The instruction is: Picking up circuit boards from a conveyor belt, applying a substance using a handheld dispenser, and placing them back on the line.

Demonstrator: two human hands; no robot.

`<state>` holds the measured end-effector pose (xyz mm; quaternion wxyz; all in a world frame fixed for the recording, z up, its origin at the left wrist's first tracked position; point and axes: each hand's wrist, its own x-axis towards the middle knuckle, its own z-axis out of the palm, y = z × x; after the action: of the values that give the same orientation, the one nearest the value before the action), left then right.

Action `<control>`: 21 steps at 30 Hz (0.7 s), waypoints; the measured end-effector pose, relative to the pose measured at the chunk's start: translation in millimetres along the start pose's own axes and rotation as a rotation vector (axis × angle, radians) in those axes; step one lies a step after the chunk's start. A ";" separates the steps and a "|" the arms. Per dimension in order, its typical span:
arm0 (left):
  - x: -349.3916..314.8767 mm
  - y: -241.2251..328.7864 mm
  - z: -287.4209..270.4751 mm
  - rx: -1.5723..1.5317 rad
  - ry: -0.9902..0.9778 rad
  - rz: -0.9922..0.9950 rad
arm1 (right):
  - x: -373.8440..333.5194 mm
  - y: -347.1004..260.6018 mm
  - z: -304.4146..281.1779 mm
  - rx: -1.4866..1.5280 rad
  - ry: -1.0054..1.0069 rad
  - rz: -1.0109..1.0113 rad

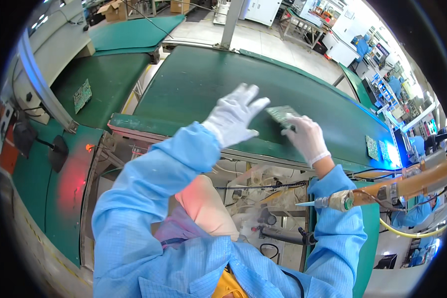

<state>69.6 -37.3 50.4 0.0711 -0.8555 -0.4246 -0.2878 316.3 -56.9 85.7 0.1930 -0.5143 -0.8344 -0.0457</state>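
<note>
My left hand (237,115), in a white glove, hovers over the green conveyor belt (193,79) with its fingers spread and nothing in them. To its right, my right hand (307,138), also gloved in white, has its thumb and fingers closed at the near right edge of a green circuit board (281,114). That board looks slightly smeared, and part of its near edge is hidden behind the fingers. The left fingertips come close to the board's left side, apart from it as far as I can see.
Two more boards (372,147) lie at the belt's right end under blue light. Another board (83,96) rests on the left belt (104,79). An orange tube with a pointed blue nozzle (317,203) juts in beside my right sleeve. A metal post (231,25) stands behind the belt.
</note>
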 end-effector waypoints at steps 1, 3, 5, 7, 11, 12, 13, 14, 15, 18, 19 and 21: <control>3.4 7.4 6.7 0.009 0.061 0.053 | 0.6 -17.0 -1.6 0.080 0.006 -0.035; 14.8 22.6 -0.1 -0.052 -0.096 0.048 | 1.9 -31.9 2.6 -0.003 -0.046 -0.089; 9.7 23.7 22.4 0.043 -0.134 -0.012 | -0.5 -50.2 -6.5 0.539 -0.086 0.192; 1.7 16.6 23.5 0.020 -0.063 -0.009 | -6.7 -53.4 -13.9 1.017 -0.058 0.289; -20.6 4.6 -20.4 -0.363 0.014 -0.248 | -24.2 -25.7 -43.7 1.514 0.118 0.416; -34.9 -2.4 -32.3 -0.585 0.043 -0.396 | -30.9 -23.5 -58.7 1.646 0.100 0.366; -50.4 -14.7 -42.4 -0.928 -0.017 -0.562 | -41.7 -29.1 -74.1 1.764 0.127 0.295; -67.5 -18.0 -53.4 -0.923 -0.011 -0.586 | -56.4 -36.9 -89.9 1.878 0.157 0.224; -81.9 -19.3 -62.8 -1.234 0.076 -0.609 | -74.8 -37.4 -98.2 1.796 0.200 0.116; -131.5 -23.6 -80.2 -1.570 0.253 -0.659 | -120.8 -44.1 -115.9 1.213 0.394 0.381; -135.9 -19.6 -83.5 -1.690 0.281 -0.693 | -149.3 -50.1 -125.9 1.276 0.489 0.348; -160.2 -14.3 -94.0 -1.883 0.402 -0.795 | -159.2 -58.5 -126.9 1.377 0.532 0.298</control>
<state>-58.0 -172.6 37.6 -0.6557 -0.2996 -0.2599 -0.6424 363.1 -252.9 151.1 0.6702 -0.3565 -0.5210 0.3902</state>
